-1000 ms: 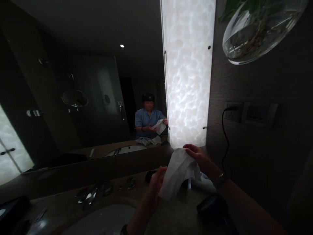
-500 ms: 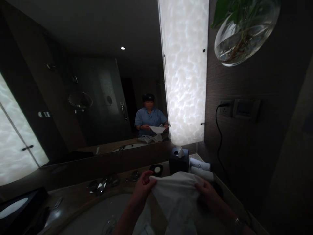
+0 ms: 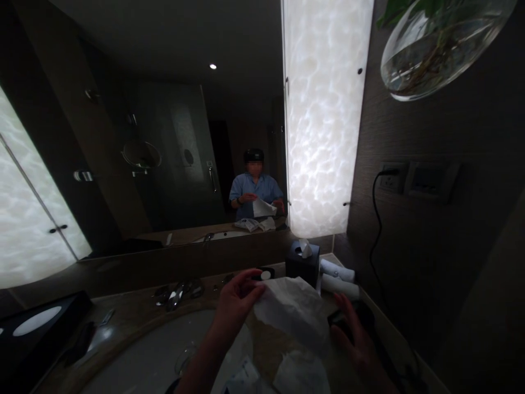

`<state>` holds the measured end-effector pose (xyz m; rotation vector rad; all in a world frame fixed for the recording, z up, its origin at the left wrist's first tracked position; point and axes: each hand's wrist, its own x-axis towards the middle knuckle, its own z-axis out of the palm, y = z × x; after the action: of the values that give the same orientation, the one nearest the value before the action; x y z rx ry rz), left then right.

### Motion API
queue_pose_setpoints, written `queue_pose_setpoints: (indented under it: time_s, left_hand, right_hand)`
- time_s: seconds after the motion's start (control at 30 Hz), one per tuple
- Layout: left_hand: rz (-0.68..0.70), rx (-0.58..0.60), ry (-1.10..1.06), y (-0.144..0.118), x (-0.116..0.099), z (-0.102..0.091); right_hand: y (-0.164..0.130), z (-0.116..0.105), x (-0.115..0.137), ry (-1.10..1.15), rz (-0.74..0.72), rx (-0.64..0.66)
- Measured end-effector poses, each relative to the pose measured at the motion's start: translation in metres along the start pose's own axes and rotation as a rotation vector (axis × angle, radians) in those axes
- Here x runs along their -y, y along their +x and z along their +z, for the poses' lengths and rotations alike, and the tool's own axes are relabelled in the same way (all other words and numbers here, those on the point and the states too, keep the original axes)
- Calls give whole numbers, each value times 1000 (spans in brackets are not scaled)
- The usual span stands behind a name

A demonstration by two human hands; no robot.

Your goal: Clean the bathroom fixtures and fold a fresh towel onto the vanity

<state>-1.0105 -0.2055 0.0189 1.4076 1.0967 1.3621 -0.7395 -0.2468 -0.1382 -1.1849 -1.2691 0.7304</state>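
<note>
The left hand (image 3: 235, 301) is raised over the counter (image 3: 135, 314), with the forearm coming up from the lower edge, and its fingers are pinched on the upper corner of a white cloth (image 3: 293, 312). The cloth hangs down from this corner, spread out and slightly creased, in front of the person and above the edge of the basin (image 3: 164, 361). The right hand (image 3: 355, 342) is lower and to the right, fingers spread wide and holding nothing; it is just beside the right edge of the cloth (whether it touches the cloth, I cannot tell in the dark). Under this hand there is a dark object (image 3: 361, 320) on the counter.

Behind the cloth stands one dark tissue box (image 3: 302, 264) with a tissue coming out of the top. To the right of it lie two rolled white towels (image 3: 338, 278), one in front of the other. One tap (image 3: 177, 295) is behind the basin. One glass vase (image 3: 441, 46) with a green plant hangs on the wall at the upper right, and one black cable (image 3: 375, 219) goes down from the socket.
</note>
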Motion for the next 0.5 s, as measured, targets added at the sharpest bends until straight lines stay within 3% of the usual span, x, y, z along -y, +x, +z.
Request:
queue_pose_setpoints:
  time_s: [0.03,0.1,0.17,0.27,0.3,0.37,0.5]
  left_hand:
    - [6,40,16,2,-2,5]
    - [34,91,52,10,-5,11]
    - [105,70,113,18,-6,10]
    - [296,-99,315,14,-3,-6]
    - [328,-121,393,7,-1,-11]
    - [276,-43,521,-14,8,-17]
    - [-43,315,605,-49,41,-8]
  right_hand:
    - [0,14,11,-14,-56,60]
    - [-1,47,29,31,-68,297]
    - [-5,81,35,138,106,515]
    - [-15,111,30,452,459,546]
    - [-17,114,29,575,540,537]
    - [-18,110,34,766,642,564]
    - [-6,84,59,836,708,687]
